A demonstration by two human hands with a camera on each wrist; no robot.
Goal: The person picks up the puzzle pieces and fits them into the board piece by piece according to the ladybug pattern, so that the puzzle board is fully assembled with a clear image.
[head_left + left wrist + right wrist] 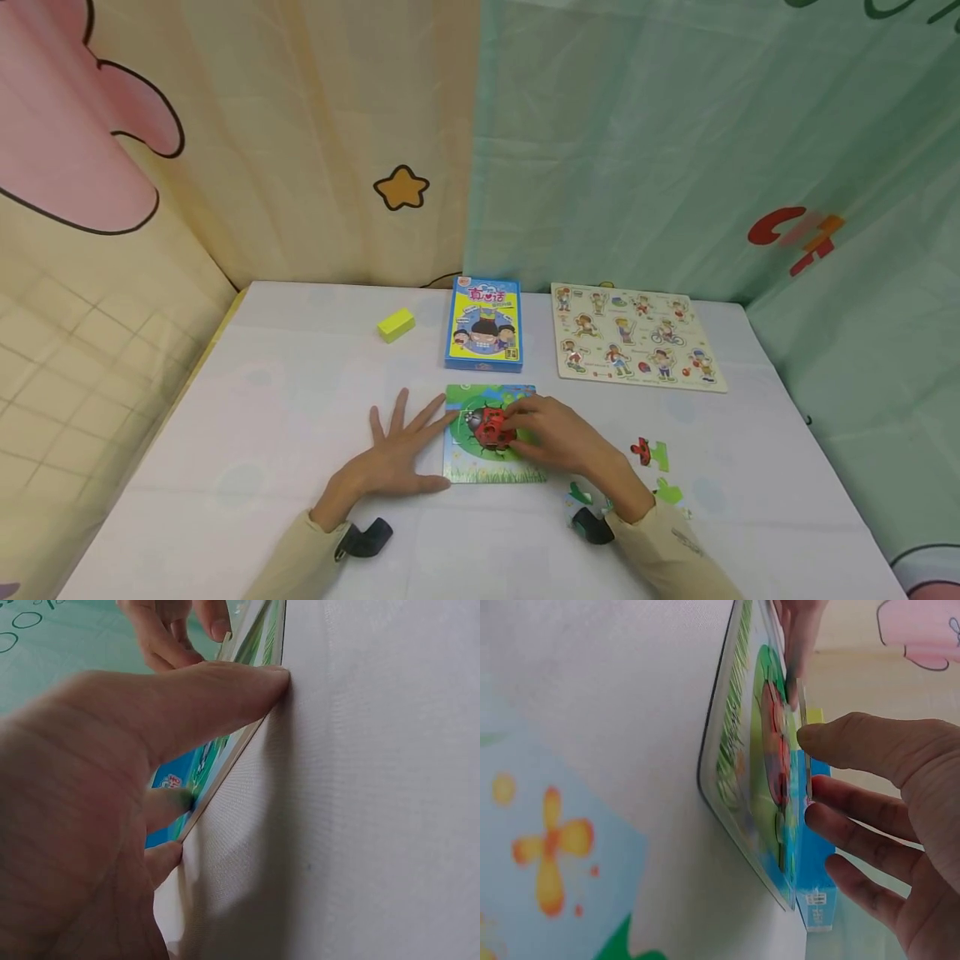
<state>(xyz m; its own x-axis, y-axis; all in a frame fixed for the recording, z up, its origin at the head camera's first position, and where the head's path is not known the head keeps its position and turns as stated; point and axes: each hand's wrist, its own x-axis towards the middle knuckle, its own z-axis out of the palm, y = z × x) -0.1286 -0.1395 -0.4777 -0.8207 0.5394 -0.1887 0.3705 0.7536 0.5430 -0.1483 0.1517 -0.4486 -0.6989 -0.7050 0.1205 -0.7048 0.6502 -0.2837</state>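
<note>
A square ladybug jigsaw puzzle lies flat on the white table, green grass printed along its near edge. My left hand rests with fingers spread at the puzzle's left side; its thumb touches the border in the left wrist view. Over the ladybug's right side, my right hand pinches a thin puzzle piece between thumb and fingertips. That piece stands on edge close above the board in the right wrist view, its printed face hidden. Several loose puzzle pieces lie right of the board, some partly behind my right wrist.
Behind the puzzle is a blue and yellow card box. A yellow-green block sits to its left. At the back right lies a wooden picture board with figures of children. Curtains hang behind the table.
</note>
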